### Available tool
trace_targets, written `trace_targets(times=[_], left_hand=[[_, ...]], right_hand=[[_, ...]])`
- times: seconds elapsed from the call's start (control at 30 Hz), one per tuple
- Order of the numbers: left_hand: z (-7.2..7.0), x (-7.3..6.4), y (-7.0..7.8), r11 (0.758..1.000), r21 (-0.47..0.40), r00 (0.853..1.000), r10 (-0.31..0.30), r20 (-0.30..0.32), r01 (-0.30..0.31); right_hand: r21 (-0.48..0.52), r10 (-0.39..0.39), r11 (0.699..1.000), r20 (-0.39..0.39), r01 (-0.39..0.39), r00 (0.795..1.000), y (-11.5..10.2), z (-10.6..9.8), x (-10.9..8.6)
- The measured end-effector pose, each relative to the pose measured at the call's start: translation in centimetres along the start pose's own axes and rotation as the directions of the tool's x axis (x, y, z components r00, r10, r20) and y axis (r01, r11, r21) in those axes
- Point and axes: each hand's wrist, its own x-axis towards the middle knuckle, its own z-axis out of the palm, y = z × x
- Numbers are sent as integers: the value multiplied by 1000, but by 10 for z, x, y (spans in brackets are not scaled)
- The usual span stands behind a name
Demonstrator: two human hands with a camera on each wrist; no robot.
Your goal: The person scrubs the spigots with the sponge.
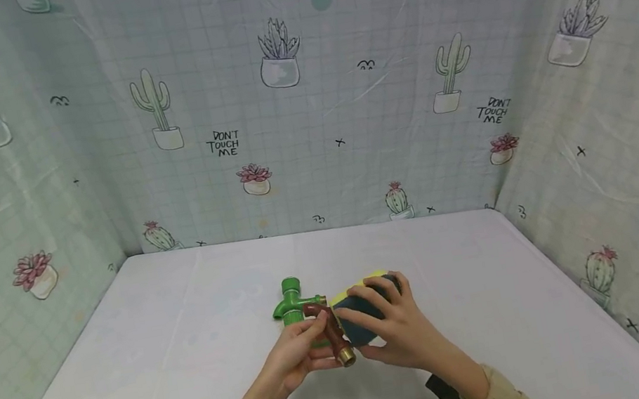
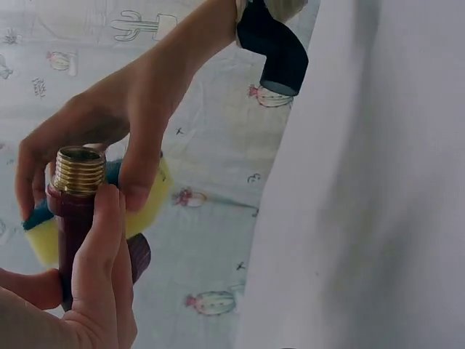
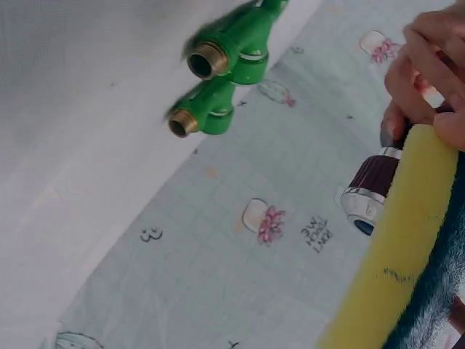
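My left hand [image 1: 298, 354] grips a dark red-brown tap [image 1: 334, 336] with a brass threaded inlet [image 2: 80, 171]. In the right wrist view the tap's ribbed, metal-ringed outlet [image 3: 367, 193] pokes out beside the sponge. My right hand [image 1: 403, 331] holds that sponge [image 1: 359, 321], yellow on one side and dark blue-green on the other, by its dark side. The sponge is right up against the tap; whether they touch is hard to tell. Beyond the left hand, a green tap [image 1: 291, 299] stands on the table, and the right wrist view has a second green tap [image 3: 207, 105] close by it.
A white-covered table [image 1: 197, 306] lies under the hands. Patterned cloth walls [image 1: 347, 173] with cactus drawings enclose it at the back and both sides. Black straps or mounts [image 1: 443, 389] sit at both wrists.
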Motion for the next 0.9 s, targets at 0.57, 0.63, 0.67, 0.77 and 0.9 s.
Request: trace_targets(times=[0.57, 0.63, 0.67, 0.77, 0.9], left_hand=[[-2, -2, 4, 936, -314, 984, -122, 133, 159], [-2, -3, 5, 928, -330, 980, -129, 150, 173], [-2, -4, 5, 929, -326, 979, -132, 156, 177], [-3, -4, 5, 948, -265, 976, -135, 168, 177], [-3, -2, 0, 984, -126, 985, -107, 136, 124]], right_hand=[[-32, -115, 993, -124, 112, 986, 17, 7, -7], [-14, -81, 997, -159, 80, 984, 24, 6, -10], [12, -49, 999, -175, 52, 983, 28, 5, -11], [151, 62, 988, -178, -35, 982, 32, 2, -14], [340, 136, 937, -132, -84, 982, 26, -4, -12]])
